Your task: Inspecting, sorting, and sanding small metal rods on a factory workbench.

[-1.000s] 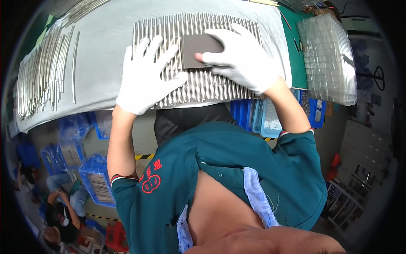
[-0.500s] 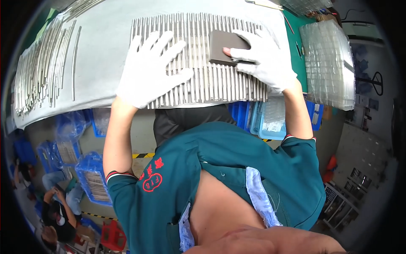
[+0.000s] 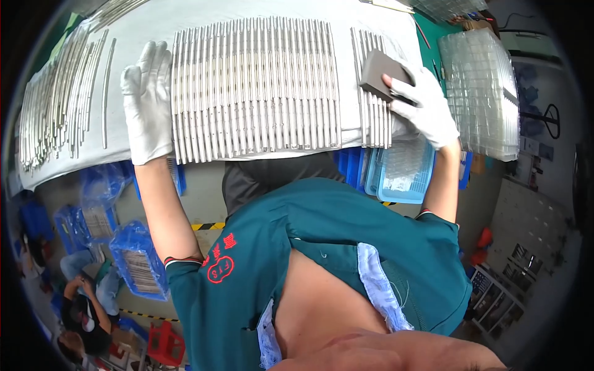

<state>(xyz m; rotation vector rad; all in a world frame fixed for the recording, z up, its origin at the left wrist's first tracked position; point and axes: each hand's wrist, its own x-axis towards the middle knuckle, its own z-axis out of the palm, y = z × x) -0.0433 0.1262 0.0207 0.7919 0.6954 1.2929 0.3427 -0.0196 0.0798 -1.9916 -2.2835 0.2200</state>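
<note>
A wide row of thin metal rods [image 3: 253, 93] lies side by side on the white-covered table. Against the row's left edge stands my gloved left hand [image 3: 148, 102], its fingers stretched out and nothing in them. My gloved right hand [image 3: 427, 105] grips a dark grey-brown rectangular block [image 3: 382, 73], which is tilted, with a bare fingertip showing through the glove. Under and beside the block, a smaller group of rods [image 3: 374, 120] lies apart from the wide row, with a gap of cloth between them. The block covers part of this group.
More loose rods [image 3: 62, 105] lie at the table's left, with a single rod [image 3: 108, 93] beside them. Clear plastic trays [image 3: 479, 96] are stacked at the right. Below the table edge are a light blue basket [image 3: 402, 179] and rods in a blue-lined crate [image 3: 141, 260]. Another person [image 3: 86, 309] sits at lower left.
My left hand has moved left off the rods to their edge. The right hand has carried the block rightward. The wide row has shifted left, opening a gap from the small right-hand group.
</note>
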